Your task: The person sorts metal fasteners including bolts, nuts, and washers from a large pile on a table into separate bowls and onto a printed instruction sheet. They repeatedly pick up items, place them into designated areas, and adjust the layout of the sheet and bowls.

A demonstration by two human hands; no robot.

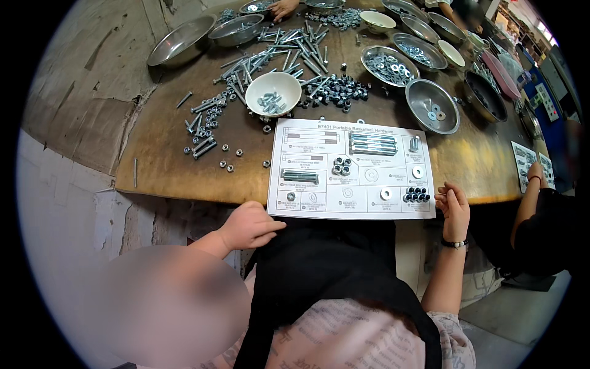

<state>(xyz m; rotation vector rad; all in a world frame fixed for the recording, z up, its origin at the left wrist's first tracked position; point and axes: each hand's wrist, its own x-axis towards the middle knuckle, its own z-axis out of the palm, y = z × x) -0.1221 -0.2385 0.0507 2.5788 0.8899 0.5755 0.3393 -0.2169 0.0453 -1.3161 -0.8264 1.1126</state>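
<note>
A white printed parts sheet (369,206) lies at the table's front edge, divided into cells. On it rest long bolts (373,143) near the top, more bolts (299,176) at the left, small bolts (414,144), lock nuts (342,166), dark nuts (416,195), a single nut (291,197) and two washers (386,194). Beside the sheet's lower left corner is my left hand (249,226), fingers stretched rightward, nothing visible in them. My right hand (453,209) is at the lower right corner, close to the dark nuts, fingers loosely bent and apart, holding nothing visible.
Beyond the sheet stands a white bowl (273,83) of short bolts, among heaped bolts (295,46) and dark nuts (341,91). Metal bowls (432,106) with washers fill the right. Loose nuts (225,147) lie left. A co-worker's hand (536,172) touches another sheet (523,158).
</note>
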